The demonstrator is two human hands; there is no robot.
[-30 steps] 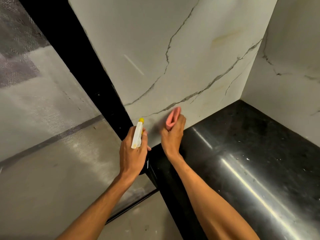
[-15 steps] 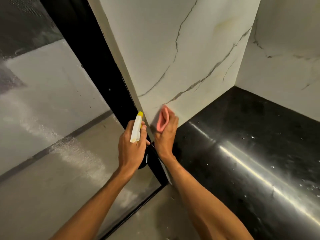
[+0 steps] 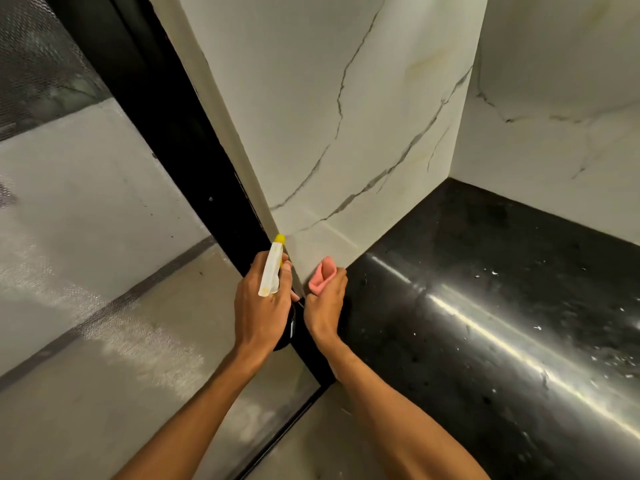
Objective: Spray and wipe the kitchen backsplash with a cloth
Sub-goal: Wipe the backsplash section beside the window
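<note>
Two hands loaded: my left hand (image 3: 263, 306) wrapped round spray bottle (image 3: 270, 271), right hand (image 3: 325, 303) clamped on folded cloth (image 3: 322, 277) at backsplash (image 3: 346, 133) base. I'd wipe toward 1 o'clock, flat, overlapping strokes.

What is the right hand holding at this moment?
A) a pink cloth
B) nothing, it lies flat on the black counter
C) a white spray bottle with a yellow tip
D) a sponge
A: the right hand grips the pink cloth low by the marble backsplash, while the left hand holds the spray bottle.
</note>
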